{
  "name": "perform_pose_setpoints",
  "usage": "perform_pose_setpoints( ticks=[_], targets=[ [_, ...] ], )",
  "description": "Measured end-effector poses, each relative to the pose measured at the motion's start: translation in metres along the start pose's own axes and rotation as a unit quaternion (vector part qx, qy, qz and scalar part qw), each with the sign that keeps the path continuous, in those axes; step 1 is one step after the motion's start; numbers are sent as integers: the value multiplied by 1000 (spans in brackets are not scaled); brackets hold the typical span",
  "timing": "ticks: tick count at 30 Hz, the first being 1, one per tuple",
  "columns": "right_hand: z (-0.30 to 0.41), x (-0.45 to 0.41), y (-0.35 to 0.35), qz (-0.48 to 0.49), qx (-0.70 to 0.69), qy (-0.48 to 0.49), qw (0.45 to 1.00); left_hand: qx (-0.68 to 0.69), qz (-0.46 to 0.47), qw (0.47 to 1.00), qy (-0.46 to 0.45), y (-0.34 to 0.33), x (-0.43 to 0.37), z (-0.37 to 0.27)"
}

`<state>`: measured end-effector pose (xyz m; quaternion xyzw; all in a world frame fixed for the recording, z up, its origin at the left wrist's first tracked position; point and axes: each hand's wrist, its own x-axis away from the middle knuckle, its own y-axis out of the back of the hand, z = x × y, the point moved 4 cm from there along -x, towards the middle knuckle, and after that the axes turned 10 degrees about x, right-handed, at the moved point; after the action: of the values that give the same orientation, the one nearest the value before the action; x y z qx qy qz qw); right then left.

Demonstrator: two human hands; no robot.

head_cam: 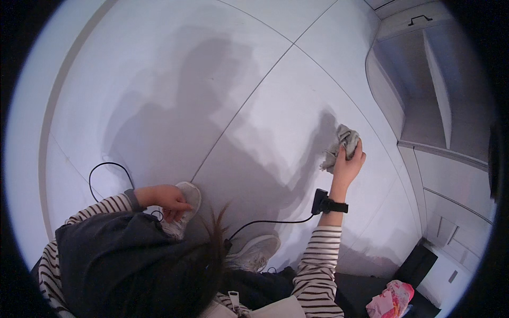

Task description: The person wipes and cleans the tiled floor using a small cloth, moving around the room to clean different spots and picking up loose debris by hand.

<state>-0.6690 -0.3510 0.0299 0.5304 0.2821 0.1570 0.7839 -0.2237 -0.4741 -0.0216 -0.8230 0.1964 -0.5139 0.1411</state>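
A crumpled grey cloth [347, 137] with a frayed edge is bunched under my right hand [348, 161]. That hand presses the cloth against the pale tiled floor [278, 119], out to the right. Its wrist carries a black strap with a small black device [320, 202], from which a cable runs toward my body. My left hand [169, 200] hangs above my left shoe [190, 194], its fingers loosely bent with nothing visible in them. A second light shoe [256, 250] shows between my arms.
A cabinet with an open compartment [421, 115] and a black handle [420, 19] stands along the right. Lower right are a dark mat [362, 290] and a pink patterned bag or cloth [391, 300]. A black cable [109, 163] loops beside my left forearm.
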Motion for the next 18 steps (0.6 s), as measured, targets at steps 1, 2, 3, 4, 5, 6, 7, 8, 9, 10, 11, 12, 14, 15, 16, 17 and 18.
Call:
perform_pose_setpoints(
  ticks=[1, 2, 3, 4, 5, 6, 7, 8, 9, 10, 11, 12, 14, 15, 16, 17, 18],
  targets=[
    [20, 6, 4, -12, -15, 3, 1000, 2, -2, 1000, 2, -1, 4, 2],
    [46, 11, -3, 29, -30, -4, 999, 2, -14, 1000, 2, -1, 10, 2],
    [69, 12, -11, 8, -31, 71, 997, -5, -24, 1000, -2, 1, 10, -3],
    [100, 14, -22, 92, -61, 45, 993, -12, -30, 999, 1, 1, 6, -1],
    [120, 16, -37, 71, -57, 79, 993, -20, -14, 1000, -10, 1, -4, 5],
    [146, 15, -49, 90, -77, 103, 988, -27, -1, 999, -17, 4, -7, 10],
    [172, 12, -60, 109, -100, 125, 981, 6, -4, 1000, -8, 2, -2, 6],
    [190, 7, -68, 96, -107, 113, 983, -6, -27, 999, 38, 0, 0, 4],
    [204, -2, -80, 77, -112, 130, 982, 18, -34, 999, 25, 3, -8, 13],
    [212, -14, -91, 59, -122, 147, 980, 5, -19, 1000, 0, 2, -1, 5],
    [208, -26, -100, 49, -127, 134, 982, -25, -40, 999, 11, 3, 5, -3],
    [203, -37, -114, 49, -107, 123, 985, -36, -49, 998, -17, 2, 2, -1],
    [196, -57, -124, 30, -69, 108, 991, -51, -63, 996, -31, 6, 6, 5],
    [186, -66, -127, 14, -52, 112, 992, -50, -67, 996, -35, 4, 7, 5],
    [164, -78, -134, 27, 7, 73, 997, -52, -68, 995, -43, 5, 7, 1],
    [148, -84, -128, -17, 14, 43, 999, -49, -72, 996, -35, 8, 9, 1],
    [118, -93, -127, -17, 41, 2, 999, -55, -56, 996, -52, 8, 9, -2]
  ],
)
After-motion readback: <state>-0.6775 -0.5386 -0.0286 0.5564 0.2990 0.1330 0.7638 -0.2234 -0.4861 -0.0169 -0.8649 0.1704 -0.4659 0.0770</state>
